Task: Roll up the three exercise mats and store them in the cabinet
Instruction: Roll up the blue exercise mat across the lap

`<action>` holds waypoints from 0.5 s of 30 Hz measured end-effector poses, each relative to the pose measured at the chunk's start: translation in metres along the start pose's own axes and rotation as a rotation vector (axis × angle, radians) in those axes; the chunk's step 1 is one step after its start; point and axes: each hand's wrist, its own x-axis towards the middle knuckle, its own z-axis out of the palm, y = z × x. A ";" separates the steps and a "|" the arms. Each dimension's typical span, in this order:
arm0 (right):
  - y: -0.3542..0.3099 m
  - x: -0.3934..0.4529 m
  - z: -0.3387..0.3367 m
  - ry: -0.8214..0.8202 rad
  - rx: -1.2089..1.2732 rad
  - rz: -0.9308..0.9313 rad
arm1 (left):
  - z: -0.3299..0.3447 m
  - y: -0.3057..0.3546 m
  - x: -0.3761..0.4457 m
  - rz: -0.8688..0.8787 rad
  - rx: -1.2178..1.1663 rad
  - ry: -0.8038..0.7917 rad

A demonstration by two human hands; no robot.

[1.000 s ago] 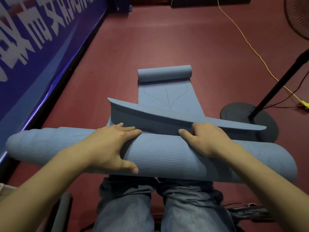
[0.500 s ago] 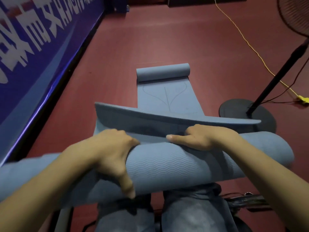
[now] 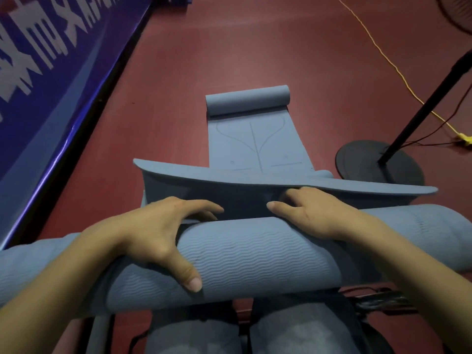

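Across the knees, at the near edge of the view, a thick blue roll of mat (image 3: 255,254) is held, its outer face ribbed in fine waves. The left hand (image 3: 155,233) is curled over the top of the roll, thumb pressed on the near side; the right hand (image 3: 314,215) is laid over the far side, fingers bent into the fold. The rolling step is judged to be in hand: a loose flap (image 3: 255,180) is raised just beyond the hands, smooth and springy. The flap must next be tucked under and wound tight. Farther off, a partly rolled mat (image 3: 255,139) is spread on the red floor (image 3: 229,47), line markings embossed on it. At right, a black round fan base (image 3: 378,162) and a yellow cable (image 3: 383,57) are seen.
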 end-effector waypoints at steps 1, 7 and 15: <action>0.000 -0.003 0.000 0.010 -0.003 -0.012 | 0.000 0.000 -0.001 0.029 -0.011 0.033; 0.007 -0.018 -0.001 0.112 -0.182 -0.072 | -0.004 -0.016 -0.003 0.124 0.004 0.297; 0.020 -0.011 0.014 0.291 -0.223 -0.053 | -0.009 -0.013 0.005 0.048 0.168 0.498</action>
